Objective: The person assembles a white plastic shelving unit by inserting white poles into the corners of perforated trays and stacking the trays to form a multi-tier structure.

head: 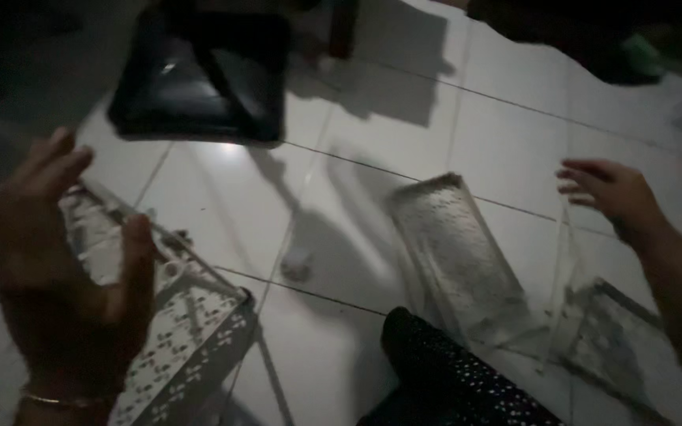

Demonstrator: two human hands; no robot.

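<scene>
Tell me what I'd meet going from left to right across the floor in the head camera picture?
Left hand → white patterned metal rack → small pale object on the tiles → perforated metal tray → clear panel → right hand.

Open floor in the middle

Bare floor tiles lie between the black tray, perforated rack and metal tray.

A black square stool stands on the white tiled floor — a small pale object nearby.
</scene>
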